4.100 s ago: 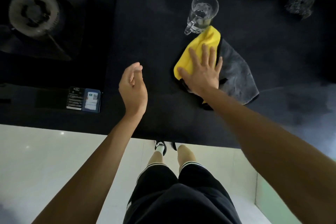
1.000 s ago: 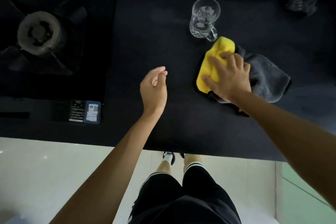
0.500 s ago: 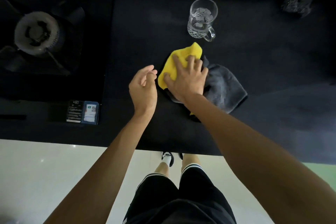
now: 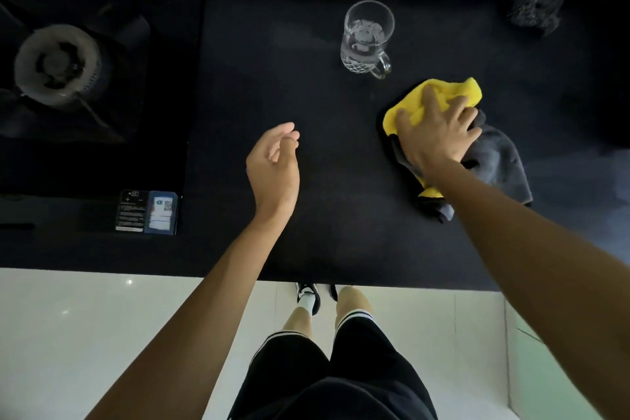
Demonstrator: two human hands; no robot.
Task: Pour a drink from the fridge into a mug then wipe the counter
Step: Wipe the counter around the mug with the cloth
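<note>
A clear glass mug (image 4: 367, 37) with liquid in its bottom stands upright at the back of the black counter (image 4: 306, 106), handle toward the front right. A yellow and grey cloth (image 4: 456, 95) lies in front of it, to the right. My right hand (image 4: 434, 135) presses flat on the cloth with fingers spread. My left hand (image 4: 274, 164) hovers above the counter's middle, fingers loosely curled, holding nothing.
A gas hob with a round burner (image 4: 56, 63) fills the counter's left side, with a labelled sticker (image 4: 148, 211) at its front. A dark crumpled scrubber (image 4: 535, 8) lies at the back right. The counter's front edge runs just above my legs.
My right hand has slid the cloth to the right across the counter, from near the left hand out to the mug's right. The left hand has barely moved.
</note>
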